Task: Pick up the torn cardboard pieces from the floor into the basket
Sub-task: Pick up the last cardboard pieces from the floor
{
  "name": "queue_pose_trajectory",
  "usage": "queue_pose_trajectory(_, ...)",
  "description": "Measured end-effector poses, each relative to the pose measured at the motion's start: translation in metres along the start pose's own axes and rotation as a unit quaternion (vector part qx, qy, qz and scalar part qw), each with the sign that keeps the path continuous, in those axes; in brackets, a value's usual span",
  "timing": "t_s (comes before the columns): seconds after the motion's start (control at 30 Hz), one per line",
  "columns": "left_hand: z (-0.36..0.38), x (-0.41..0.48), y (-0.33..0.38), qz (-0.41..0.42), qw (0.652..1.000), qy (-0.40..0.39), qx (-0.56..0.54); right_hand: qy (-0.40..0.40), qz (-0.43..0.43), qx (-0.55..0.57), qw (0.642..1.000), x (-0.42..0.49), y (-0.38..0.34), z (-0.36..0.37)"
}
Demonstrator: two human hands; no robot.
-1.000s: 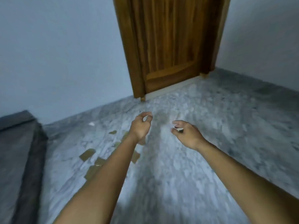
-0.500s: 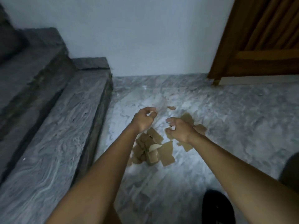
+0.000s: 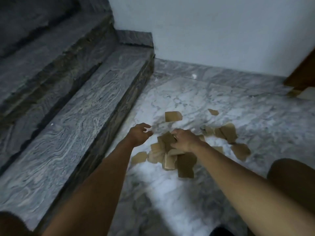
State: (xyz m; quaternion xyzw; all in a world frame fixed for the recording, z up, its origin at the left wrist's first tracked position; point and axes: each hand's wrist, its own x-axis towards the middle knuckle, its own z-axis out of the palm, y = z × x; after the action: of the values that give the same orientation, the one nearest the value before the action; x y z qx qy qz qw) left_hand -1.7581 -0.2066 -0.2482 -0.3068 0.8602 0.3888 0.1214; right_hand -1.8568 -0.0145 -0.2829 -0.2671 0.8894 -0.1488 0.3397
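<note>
Several torn brown cardboard pieces (image 3: 185, 165) lie in a loose pile on the grey marble floor (image 3: 255, 116). More scraps lie apart from it: one (image 3: 173, 116) farther off, a small one (image 3: 213, 112) beyond, others (image 3: 228, 132) to the right. My right hand (image 3: 185, 140) is down on the pile, its fingers curled round a cardboard piece (image 3: 166, 139) at the top. My left hand (image 3: 139, 133) hovers just left of the pile, fingers loosely curled, holding nothing. No basket is in view.
Grey stone stair steps (image 3: 76, 108) rise along the left, their edge close to the pile. A pale wall (image 3: 213, 31) closes the far side. The corner of a wooden door (image 3: 303, 74) shows at the right. My knee (image 3: 293, 181) is at the lower right.
My view has swung left and down, from the door to the steps and the pile. Both hands have dropped closer to the floor, and my right hand has closed on a piece.
</note>
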Motion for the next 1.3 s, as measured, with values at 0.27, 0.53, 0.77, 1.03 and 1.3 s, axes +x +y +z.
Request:
queue_pose_trajectory(0.27,0.050,0.028,-0.082,-0.035,0.980,-0.083,0.179,-0.013,0.039,-0.028,0.999,0.030,0.024,0.052)
queue_pose_trajectory(0.53,0.072,0.071,-0.134,0.042,0.954,-0.051,0.293,0.137,0.079,0.023,0.987,0.064,0.032,0.092)
queue_pose_trajectory(0.77,0.061,0.075,-0.130,0.045,0.950,-0.106,0.291,0.215,0.097,0.009,0.972,0.038,0.042,0.115)
queue_pose_trajectory(1.03,0.053,0.094,-0.065,0.060,0.935,-0.198,0.289,0.028,0.146,-0.110,0.983,0.024,0.067,0.097)
queue_pose_trajectory(1.3,0.124,0.075,-0.037,0.229,0.937,-0.175,0.199,0.065,0.209,-0.140,0.966,0.020,0.089,0.115)
